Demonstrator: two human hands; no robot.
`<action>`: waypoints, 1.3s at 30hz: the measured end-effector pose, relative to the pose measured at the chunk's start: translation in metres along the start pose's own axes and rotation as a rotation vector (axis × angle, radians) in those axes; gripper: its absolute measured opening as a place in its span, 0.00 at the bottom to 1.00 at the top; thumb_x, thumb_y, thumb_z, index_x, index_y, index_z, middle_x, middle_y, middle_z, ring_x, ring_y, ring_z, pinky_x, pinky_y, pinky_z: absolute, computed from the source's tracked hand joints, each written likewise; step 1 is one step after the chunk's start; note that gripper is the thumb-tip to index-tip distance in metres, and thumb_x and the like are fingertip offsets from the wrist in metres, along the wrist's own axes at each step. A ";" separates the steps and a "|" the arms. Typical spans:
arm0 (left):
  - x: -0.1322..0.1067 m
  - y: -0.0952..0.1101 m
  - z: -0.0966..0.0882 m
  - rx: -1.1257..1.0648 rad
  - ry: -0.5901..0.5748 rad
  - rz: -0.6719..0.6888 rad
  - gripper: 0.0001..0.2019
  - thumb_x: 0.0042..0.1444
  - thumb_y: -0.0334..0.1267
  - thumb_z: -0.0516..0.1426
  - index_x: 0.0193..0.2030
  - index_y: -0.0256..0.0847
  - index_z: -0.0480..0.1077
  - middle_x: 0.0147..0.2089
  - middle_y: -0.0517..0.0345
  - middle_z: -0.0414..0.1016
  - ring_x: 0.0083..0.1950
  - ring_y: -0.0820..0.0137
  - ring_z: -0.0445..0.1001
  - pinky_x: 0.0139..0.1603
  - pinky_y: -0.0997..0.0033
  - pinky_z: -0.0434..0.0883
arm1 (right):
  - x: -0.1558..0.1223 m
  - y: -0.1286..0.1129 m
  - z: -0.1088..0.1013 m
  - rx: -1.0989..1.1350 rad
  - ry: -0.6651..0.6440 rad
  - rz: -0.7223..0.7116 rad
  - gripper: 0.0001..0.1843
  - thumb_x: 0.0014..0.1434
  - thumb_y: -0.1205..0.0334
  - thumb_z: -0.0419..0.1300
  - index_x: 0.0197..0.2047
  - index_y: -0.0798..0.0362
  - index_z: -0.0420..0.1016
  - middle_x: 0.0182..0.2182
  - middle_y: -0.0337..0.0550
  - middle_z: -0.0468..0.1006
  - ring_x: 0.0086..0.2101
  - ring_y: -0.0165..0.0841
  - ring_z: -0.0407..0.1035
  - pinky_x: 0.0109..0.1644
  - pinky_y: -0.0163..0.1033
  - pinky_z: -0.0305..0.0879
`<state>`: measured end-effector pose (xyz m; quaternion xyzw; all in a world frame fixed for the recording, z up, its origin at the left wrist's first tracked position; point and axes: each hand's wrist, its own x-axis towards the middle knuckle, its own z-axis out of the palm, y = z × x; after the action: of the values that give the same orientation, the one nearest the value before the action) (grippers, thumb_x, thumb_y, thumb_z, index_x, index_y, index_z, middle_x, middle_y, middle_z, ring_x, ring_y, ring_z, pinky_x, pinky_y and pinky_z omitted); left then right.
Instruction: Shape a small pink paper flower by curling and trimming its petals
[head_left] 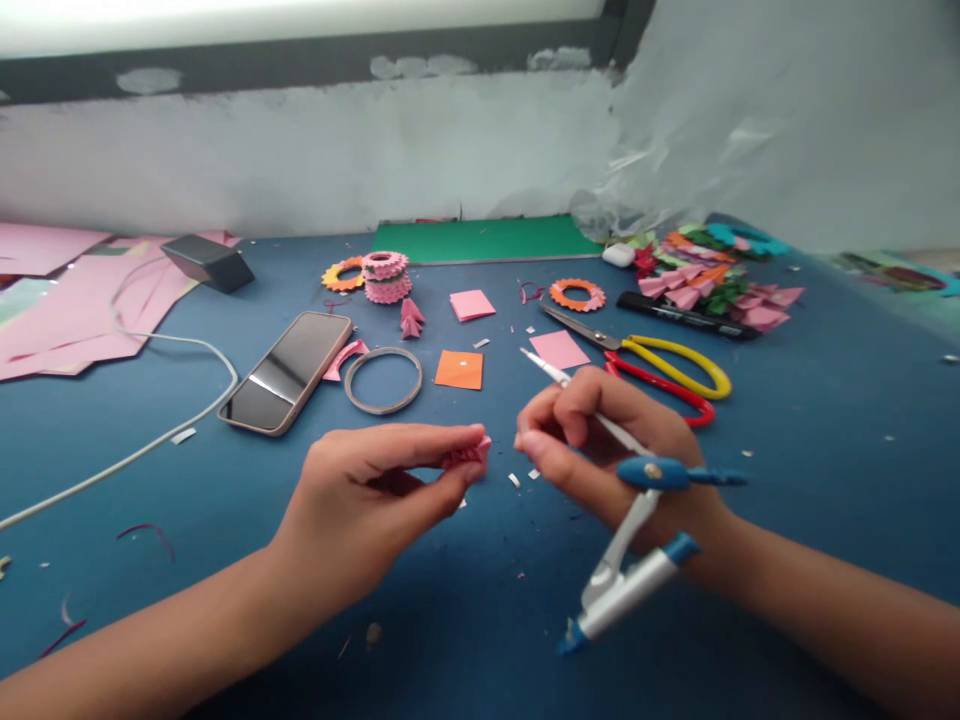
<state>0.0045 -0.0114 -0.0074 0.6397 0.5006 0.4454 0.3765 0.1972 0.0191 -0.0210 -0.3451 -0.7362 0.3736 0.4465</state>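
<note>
Between the thumb and fingers of my left hand (pixel 375 490) is a small folded pink paper piece (pixel 472 455), mostly covered by the fingers. My right hand (pixel 622 450) is closed around a drawing compass (pixel 652 472), blue and silver-white. One thin leg of it points up and left past the fingers, and the other leg hangs below the hand. The two hands are apart, with a gap between their fingertips. Beyond them lie an orange paper square (pixel 459 371), a pink paper square (pixel 559 349) and a grey ring of tape (pixel 383 381).
Scissors (pixel 637 350) with red and yellow handles lie right of centre. A phone (pixel 289 370) and a white cable (pixel 217 350) are on the left. Folded paper rings (pixel 577 295), a black marker (pixel 690 316) and a pile of folded pieces (pixel 705 270) stand farther back.
</note>
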 end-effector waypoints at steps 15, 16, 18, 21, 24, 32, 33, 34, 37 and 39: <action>0.011 0.004 -0.009 -0.149 0.061 -0.061 0.09 0.49 0.36 0.64 0.39 0.41 0.77 0.33 0.59 0.81 0.32 0.70 0.79 0.25 0.78 0.79 | 0.027 0.041 -0.028 -1.028 -0.418 -0.116 0.19 0.61 0.73 0.45 0.53 0.56 0.65 0.42 0.52 0.72 0.40 0.40 0.69 0.37 0.41 0.64; 0.010 0.005 -0.009 -0.157 0.061 -0.057 0.09 0.49 0.36 0.63 0.39 0.41 0.77 0.33 0.59 0.81 0.33 0.70 0.79 0.25 0.78 0.79 | 0.026 0.038 -0.024 -1.027 -0.358 -0.126 0.19 0.62 0.72 0.44 0.54 0.57 0.64 0.43 0.53 0.72 0.41 0.41 0.69 0.39 0.42 0.65; 0.009 0.005 -0.009 -0.166 0.070 -0.043 0.09 0.49 0.36 0.64 0.39 0.41 0.77 0.33 0.59 0.81 0.34 0.70 0.79 0.26 0.79 0.79 | 0.023 0.028 -0.013 -0.961 -0.241 -0.141 0.16 0.64 0.67 0.44 0.50 0.60 0.68 0.41 0.53 0.74 0.42 0.41 0.69 0.42 0.44 0.64; 0.007 0.006 -0.010 -0.161 0.084 -0.031 0.09 0.49 0.36 0.64 0.39 0.40 0.77 0.33 0.59 0.81 0.33 0.69 0.79 0.26 0.78 0.79 | 0.015 0.013 0.005 -0.861 -0.309 -0.107 0.17 0.65 0.56 0.48 0.36 0.56 0.73 0.33 0.47 0.76 0.36 0.39 0.69 0.39 0.42 0.63; 0.007 0.006 -0.011 -0.146 0.084 -0.031 0.09 0.49 0.36 0.63 0.39 0.39 0.77 0.34 0.57 0.81 0.33 0.68 0.79 0.27 0.77 0.80 | 0.007 0.007 0.018 -0.871 -0.381 -0.107 0.16 0.64 0.53 0.51 0.35 0.54 0.74 0.32 0.45 0.75 0.35 0.37 0.68 0.37 0.40 0.62; 0.007 0.004 -0.011 -0.143 0.079 -0.039 0.09 0.49 0.36 0.64 0.38 0.40 0.77 0.34 0.58 0.81 0.33 0.69 0.79 0.26 0.77 0.79 | 0.005 0.011 0.024 -0.713 -0.447 -0.147 0.08 0.62 0.62 0.54 0.37 0.55 0.73 0.35 0.45 0.75 0.38 0.36 0.68 0.42 0.40 0.64; 0.007 0.004 -0.010 -0.147 0.077 -0.041 0.09 0.48 0.35 0.64 0.38 0.40 0.77 0.33 0.58 0.81 0.33 0.69 0.79 0.26 0.78 0.79 | 0.005 0.012 0.024 -0.671 -0.452 -0.159 0.07 0.62 0.64 0.54 0.38 0.55 0.73 0.35 0.45 0.75 0.38 0.36 0.68 0.43 0.40 0.65; 0.008 0.004 -0.010 -0.153 0.073 -0.047 0.08 0.48 0.35 0.64 0.38 0.40 0.77 0.33 0.58 0.81 0.33 0.69 0.79 0.26 0.79 0.79 | 0.004 0.013 0.024 -0.627 -0.454 -0.172 0.07 0.62 0.65 0.54 0.40 0.55 0.73 0.36 0.45 0.76 0.39 0.35 0.69 0.43 0.39 0.65; 0.008 0.004 -0.009 -0.187 0.054 -0.069 0.09 0.48 0.36 0.64 0.38 0.40 0.77 0.34 0.58 0.81 0.33 0.70 0.79 0.27 0.80 0.78 | 0.002 0.015 0.025 -0.505 -0.457 -0.203 0.08 0.63 0.68 0.52 0.42 0.55 0.72 0.38 0.46 0.76 0.39 0.33 0.71 0.43 0.38 0.67; 0.008 0.004 -0.009 -0.197 0.044 -0.083 0.09 0.49 0.37 0.64 0.38 0.40 0.77 0.34 0.57 0.81 0.33 0.70 0.79 0.27 0.80 0.78 | 0.002 0.015 0.024 -0.443 -0.448 -0.215 0.08 0.62 0.70 0.51 0.41 0.55 0.71 0.38 0.45 0.77 0.38 0.32 0.71 0.42 0.37 0.68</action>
<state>-0.0019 -0.0039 0.0006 0.5681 0.4887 0.4906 0.4447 0.1775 0.0219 -0.0407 -0.2636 -0.9115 0.2221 0.2246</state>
